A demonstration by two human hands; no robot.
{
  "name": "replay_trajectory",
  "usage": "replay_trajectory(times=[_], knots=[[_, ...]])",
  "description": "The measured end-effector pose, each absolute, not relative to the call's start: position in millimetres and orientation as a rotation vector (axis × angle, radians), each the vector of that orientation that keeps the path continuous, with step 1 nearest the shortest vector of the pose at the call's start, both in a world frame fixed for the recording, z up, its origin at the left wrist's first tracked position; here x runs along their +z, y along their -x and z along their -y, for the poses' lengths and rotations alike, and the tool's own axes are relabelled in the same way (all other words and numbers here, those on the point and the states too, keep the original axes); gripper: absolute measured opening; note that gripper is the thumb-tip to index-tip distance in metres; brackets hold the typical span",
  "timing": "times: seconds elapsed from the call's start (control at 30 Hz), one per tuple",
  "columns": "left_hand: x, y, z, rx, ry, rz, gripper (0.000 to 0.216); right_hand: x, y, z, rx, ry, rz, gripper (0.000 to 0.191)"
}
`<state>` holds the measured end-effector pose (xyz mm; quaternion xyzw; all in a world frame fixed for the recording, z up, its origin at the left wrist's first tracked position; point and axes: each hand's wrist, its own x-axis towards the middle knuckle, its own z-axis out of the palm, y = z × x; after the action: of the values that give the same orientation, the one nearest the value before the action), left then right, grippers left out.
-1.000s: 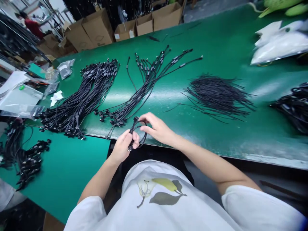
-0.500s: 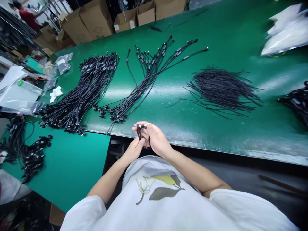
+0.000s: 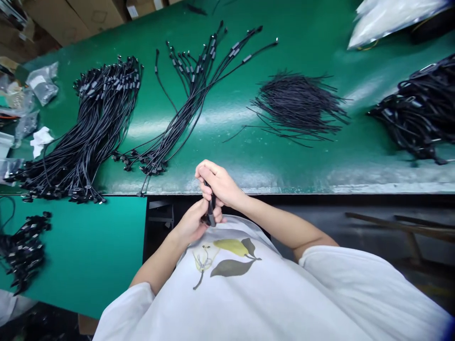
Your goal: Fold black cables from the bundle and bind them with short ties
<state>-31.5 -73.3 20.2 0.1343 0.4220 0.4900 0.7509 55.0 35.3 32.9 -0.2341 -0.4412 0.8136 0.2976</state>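
1. The right hand (image 3: 219,185) and left hand (image 3: 192,223) are both closing around the black cable (image 3: 211,213), now folded tight rather than looped open.
2. The black cable is sitting just off the bench (image 3: 270,161) near edge, closer to the chest than before.

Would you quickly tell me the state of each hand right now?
Left hand: closed around the lower end of the bundled black cable.
Right hand: closed around the same cable's top.
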Motion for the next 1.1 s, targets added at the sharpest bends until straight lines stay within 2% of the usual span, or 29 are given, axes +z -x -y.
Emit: replay_trajectory(times=[0.17, 0.27, 0.4, 0.5, 0.57, 0.63, 0.67, 0.77, 0.83, 0.9, 1.0, 1.1], knots=[[20, 39, 65, 0.998, -0.430, -0.923, 0.046, 30, -60, -40, 1.864, 0.622, 1.489, 0.027], [18, 40, 61, 0.974, -0.607, -0.976, 0.044, 28, -61, -46, 1.809, 0.624, 1.515, 0.028], [20, 35, 56, 0.968, -0.692, -1.115, 0.037, 29, -63, -50, 2.100, 0.639, 1.195, 0.034], [27, 29, 53, 0.981, -0.462, -0.968, 0.040, 33, -63, -52, 2.301, 0.570, 0.914, 0.040], [30, 27, 51, 0.958, -0.329, -0.867, 0.042, 34, -66, -55, 2.327, 0.530, 0.947, 0.040], [29, 29, 51, 0.957, -0.291, -0.848, 0.041, 33, -73, -60, 2.168, 0.529, 1.180, 0.035], [27, 32, 50, 0.969, -0.317, -0.878, 0.040, 32, -79, -63, 1.986, 0.535, 1.374, 0.032], [17, 46, 50, 0.968, -0.533, -1.116, 0.039, 27, -100, -68, 1.138, 0.372, 2.067, 0.019], [14, 55, 48, 0.840, -0.751, -1.280, 0.043, 22, -113, -65, 0.595, 0.168, 2.431, 0.025], [15, 60, 46, 0.624, -0.989, -1.357, 0.044, 14, -122, -56, 0.285, 0.075, 2.696, 0.032], [22, 58, 43, 0.324, -1.369, -1.410, 0.035, 3, -127, -47, 0.301, 0.179, 3.001, 0.034], [25, 50, 45, 0.118, -1.760, -1.427, 0.027, 6, -134, -50, 0.778, 0.251, 3.168, 0.038]])
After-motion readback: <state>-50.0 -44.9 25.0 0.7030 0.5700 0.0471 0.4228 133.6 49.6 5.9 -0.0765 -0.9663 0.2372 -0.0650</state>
